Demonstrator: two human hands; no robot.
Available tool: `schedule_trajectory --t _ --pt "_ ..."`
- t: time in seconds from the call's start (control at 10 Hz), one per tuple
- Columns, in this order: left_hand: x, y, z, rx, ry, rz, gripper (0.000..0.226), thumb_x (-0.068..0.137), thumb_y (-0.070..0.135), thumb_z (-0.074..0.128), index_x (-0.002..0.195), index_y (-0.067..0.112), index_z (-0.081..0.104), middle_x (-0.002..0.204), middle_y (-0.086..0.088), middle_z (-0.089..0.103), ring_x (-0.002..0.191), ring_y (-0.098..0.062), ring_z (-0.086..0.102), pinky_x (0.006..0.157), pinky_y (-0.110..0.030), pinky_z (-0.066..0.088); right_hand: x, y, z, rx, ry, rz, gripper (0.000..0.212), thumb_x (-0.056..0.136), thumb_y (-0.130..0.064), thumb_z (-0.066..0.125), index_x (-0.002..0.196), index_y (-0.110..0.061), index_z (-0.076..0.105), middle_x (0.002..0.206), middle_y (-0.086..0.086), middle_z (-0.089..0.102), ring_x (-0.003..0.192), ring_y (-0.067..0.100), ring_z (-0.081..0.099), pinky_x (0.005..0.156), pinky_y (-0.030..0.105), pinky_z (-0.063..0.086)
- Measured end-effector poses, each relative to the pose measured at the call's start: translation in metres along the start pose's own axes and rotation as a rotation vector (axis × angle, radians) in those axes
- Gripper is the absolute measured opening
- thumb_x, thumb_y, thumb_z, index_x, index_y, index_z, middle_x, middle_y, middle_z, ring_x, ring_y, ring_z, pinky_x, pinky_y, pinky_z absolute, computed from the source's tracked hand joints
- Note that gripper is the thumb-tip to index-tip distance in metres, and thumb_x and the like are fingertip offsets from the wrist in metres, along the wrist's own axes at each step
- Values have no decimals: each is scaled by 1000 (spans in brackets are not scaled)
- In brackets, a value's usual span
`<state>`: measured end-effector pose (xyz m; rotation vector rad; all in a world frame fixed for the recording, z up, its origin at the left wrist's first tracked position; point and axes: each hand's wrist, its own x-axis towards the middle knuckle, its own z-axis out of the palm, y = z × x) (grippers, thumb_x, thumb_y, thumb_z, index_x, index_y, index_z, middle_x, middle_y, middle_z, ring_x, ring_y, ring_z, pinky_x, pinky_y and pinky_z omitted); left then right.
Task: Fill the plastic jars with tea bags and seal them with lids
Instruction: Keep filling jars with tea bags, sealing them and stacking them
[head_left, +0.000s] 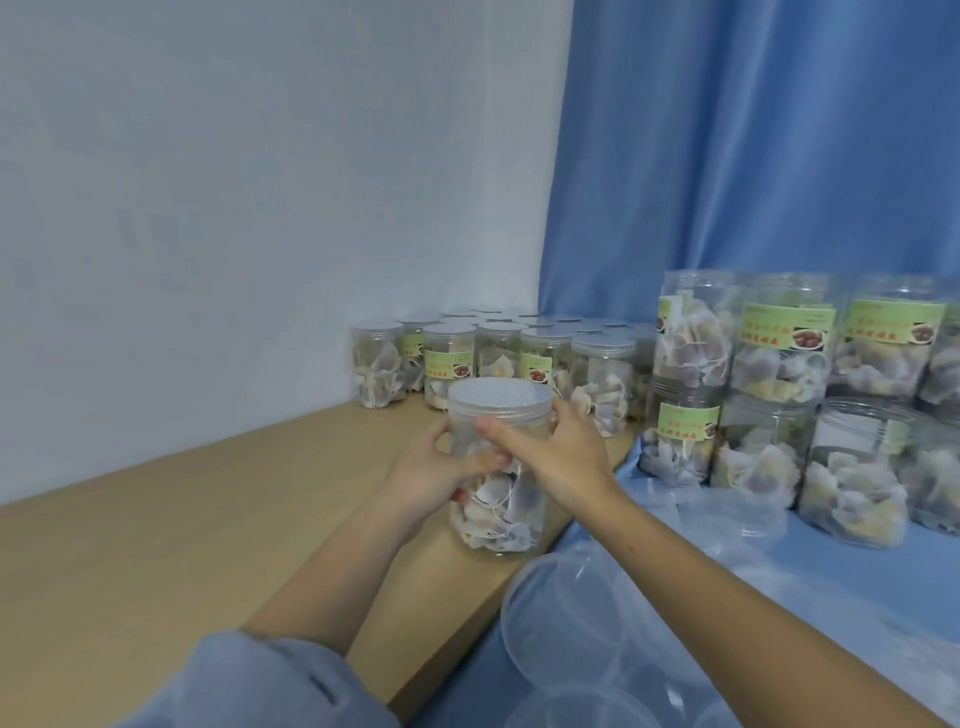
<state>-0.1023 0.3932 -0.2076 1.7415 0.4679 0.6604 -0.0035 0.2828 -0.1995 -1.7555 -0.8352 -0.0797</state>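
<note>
A clear plastic jar (498, 514) holding tea bags stands on the wooden table (156, 545), with a clear lid (498, 397) on its mouth. My left hand (431, 473) grips the jar's body from the left, thumb across the front. My right hand (550, 447) holds the jar's upper part just under the lid from the right, thumb on the near side.
Several lidded, filled jars (493, 353) stand at the table's far corner. More labelled filled jars (779, 395) are stacked on the blue cloth at right. Empty clear jars (582, 623) lie near my right forearm. A blue curtain (753, 145) hangs behind.
</note>
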Motion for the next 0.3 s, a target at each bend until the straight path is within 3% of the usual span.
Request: schedule_trajectory --t 0.1,0.2,0.3 --pt "21 -2 14 -47 2 -1 88 81 4 69 149 20 16 100 -1 62 90 -20 63 86 -34 52 33 12 1 -126 -37 84 79 72 -38 76 137 -15 37 122 3 60 110 19 56 86 28 47" --pt "35 -8 27 -7 -19 -16 80 85 -3 59 149 11 13 112 10 49 90 -9 56 78 -23 48 45 24 -2 -134 -261 185 67 83 -17 67 142 -11 35 137 9 49 123 22 48 95 30 44" --pt "36 -10 40 72 -25 -82 82 88 3 58 150 11 6 149 -12 31 126 -26 44 104 -38 40 37 33 -8 -33 -427 215 52 88 -13 63 137 -10 46 137 7 50 113 16 55 92 30 50"
